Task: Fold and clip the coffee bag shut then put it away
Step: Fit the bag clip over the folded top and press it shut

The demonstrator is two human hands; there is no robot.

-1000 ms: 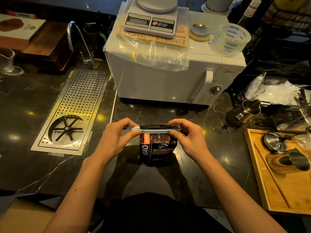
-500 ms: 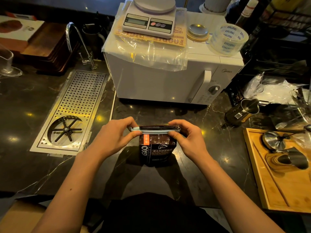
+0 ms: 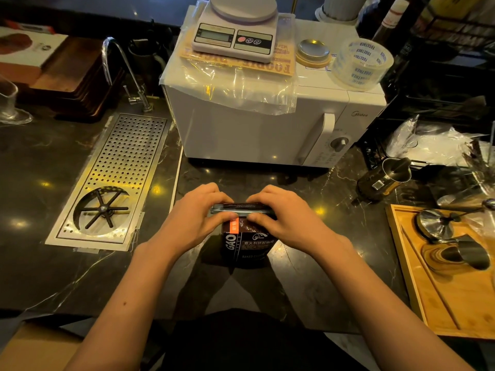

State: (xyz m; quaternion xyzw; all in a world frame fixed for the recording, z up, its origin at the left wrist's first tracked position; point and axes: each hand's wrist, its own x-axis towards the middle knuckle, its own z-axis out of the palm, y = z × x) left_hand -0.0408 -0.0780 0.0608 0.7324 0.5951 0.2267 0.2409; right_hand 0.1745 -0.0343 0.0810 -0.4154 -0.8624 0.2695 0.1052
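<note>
A dark coffee bag [image 3: 247, 243] with white lettering and an orange tag stands upright on the black marble counter in front of me. A long grey sealing clip [image 3: 239, 209] lies across its folded top. My left hand [image 3: 191, 216] pinches the clip's left part, thumb in front and fingers behind. The right part is held the same way by my right hand [image 3: 284, 219]. Both hands cover most of the clip and the top of the bag.
A white microwave [image 3: 267, 124] stands just behind the bag, with a scale [image 3: 235, 36] and a tape roll [image 3: 361, 64] on top. A steel drip tray [image 3: 112, 183] is set into the counter at left. A wooden tray [image 3: 455, 303] with metal jugs sits at right.
Both hands have slid inward along the clip towards the middle of the bag's top, so they now sit closer together. The bag stays in place.
</note>
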